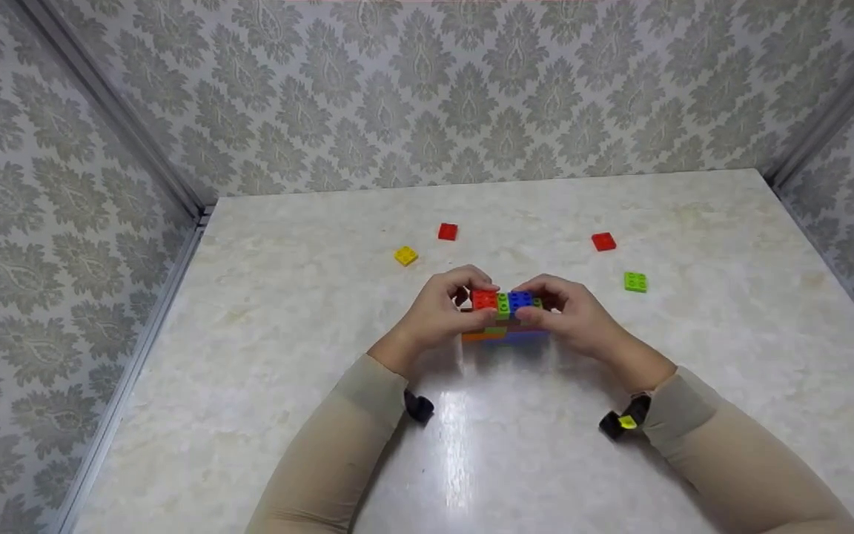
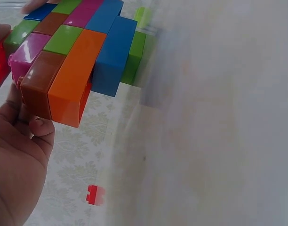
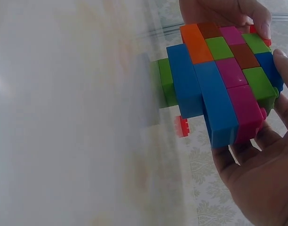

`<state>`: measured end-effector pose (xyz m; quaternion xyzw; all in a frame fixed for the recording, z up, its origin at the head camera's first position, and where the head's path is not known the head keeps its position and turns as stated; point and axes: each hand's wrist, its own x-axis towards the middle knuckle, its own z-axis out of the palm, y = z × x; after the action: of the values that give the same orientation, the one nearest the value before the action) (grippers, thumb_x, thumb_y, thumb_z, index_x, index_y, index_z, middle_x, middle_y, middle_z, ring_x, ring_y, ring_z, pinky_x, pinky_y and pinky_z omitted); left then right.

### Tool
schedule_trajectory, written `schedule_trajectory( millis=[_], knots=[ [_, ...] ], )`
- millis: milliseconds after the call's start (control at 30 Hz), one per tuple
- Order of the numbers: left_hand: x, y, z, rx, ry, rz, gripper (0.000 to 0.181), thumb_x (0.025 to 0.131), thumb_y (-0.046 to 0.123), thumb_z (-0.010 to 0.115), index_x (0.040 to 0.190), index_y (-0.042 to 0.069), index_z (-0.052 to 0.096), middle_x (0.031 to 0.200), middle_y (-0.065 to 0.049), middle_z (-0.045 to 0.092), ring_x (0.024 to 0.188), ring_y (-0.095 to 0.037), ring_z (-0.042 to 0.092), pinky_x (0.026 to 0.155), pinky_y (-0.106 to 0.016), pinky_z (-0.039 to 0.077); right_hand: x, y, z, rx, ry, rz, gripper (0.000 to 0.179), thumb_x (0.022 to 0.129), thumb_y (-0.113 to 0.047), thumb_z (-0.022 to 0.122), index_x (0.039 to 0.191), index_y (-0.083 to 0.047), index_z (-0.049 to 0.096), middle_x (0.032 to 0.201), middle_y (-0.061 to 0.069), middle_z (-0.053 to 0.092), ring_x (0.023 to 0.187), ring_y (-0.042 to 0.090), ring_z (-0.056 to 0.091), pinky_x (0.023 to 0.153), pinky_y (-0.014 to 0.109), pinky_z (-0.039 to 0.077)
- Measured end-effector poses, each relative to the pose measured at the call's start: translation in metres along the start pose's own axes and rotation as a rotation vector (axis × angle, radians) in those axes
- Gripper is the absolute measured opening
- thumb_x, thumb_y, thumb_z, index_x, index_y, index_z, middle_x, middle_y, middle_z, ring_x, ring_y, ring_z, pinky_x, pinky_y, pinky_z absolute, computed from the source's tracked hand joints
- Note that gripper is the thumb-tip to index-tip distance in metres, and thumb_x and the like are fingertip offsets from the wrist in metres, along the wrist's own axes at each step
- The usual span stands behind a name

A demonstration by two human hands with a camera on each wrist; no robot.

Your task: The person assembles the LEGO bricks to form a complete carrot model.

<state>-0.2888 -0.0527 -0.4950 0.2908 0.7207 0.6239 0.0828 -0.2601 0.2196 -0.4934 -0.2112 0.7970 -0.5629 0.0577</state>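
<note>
Both hands hold a multicoloured wall of building bricks (image 1: 502, 324) low over the table. At its left end my left hand (image 1: 438, 310) grips it, thumb in front by the red brick (image 1: 484, 299) on top, fingers behind. My right hand (image 1: 579, 315) grips the other end, its thumb against the blue brick (image 1: 520, 298) in the top row. Orange (image 2: 78, 77), brown and blue bricks form the lower rows in the left wrist view. A lower green brick (image 3: 166, 82) sticks out beneath in the right wrist view. The fingers behind the wall are partly hidden.
Beyond the hands lie a yellow brick (image 1: 406, 256) and a red brick (image 1: 448, 232) on the left. Another red brick (image 1: 603, 242) and a light green brick (image 1: 635, 282) lie on the right. Patterned walls (image 1: 434, 96) enclose the pale table (image 1: 264, 319).
</note>
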Motion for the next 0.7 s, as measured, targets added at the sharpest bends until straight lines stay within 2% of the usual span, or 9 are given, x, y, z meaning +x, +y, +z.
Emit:
schedule_trajectory(
  millis=[300,567,700],
  knots=[
    [-0.0004,-0.0008,0.0033,-0.018,0.007,-0.007,0.027,0.095,0.013,0.088,0.118,0.004,0.077,0.12,-0.003,0.071,0.092,-0.017,0.055,0.077,-0.027,0.049,-0.0005,0.0033,0.0007,0.033,0.014,-0.005,0.027,0.107,-0.011,0.078,0.134,-0.007,0.077,0.125,-0.002,0.075,0.099,0.016,0.063,0.084,0.023,0.052],
    [0.0003,-0.0015,0.0035,0.06,0.014,-0.011,0.027,0.092,0.015,0.094,0.109,0.007,0.075,0.116,-0.004,0.072,0.091,-0.016,0.053,0.079,-0.033,0.047,-0.0003,0.0038,0.0016,0.047,0.026,-0.023,0.027,0.106,-0.008,0.078,0.132,-0.006,0.077,0.12,-0.007,0.075,0.095,0.015,0.059,0.083,0.025,0.049],
    [0.0005,-0.0017,0.0029,0.063,0.011,-0.014,0.026,0.092,0.014,0.094,0.108,0.007,0.075,0.114,-0.004,0.072,0.09,-0.016,0.053,0.079,-0.034,0.047,-0.0003,0.0056,0.0026,0.071,0.022,-0.011,0.027,0.108,-0.008,0.075,0.134,-0.003,0.075,0.123,-0.001,0.075,0.099,0.014,0.062,0.085,0.024,0.052]
  ],
)
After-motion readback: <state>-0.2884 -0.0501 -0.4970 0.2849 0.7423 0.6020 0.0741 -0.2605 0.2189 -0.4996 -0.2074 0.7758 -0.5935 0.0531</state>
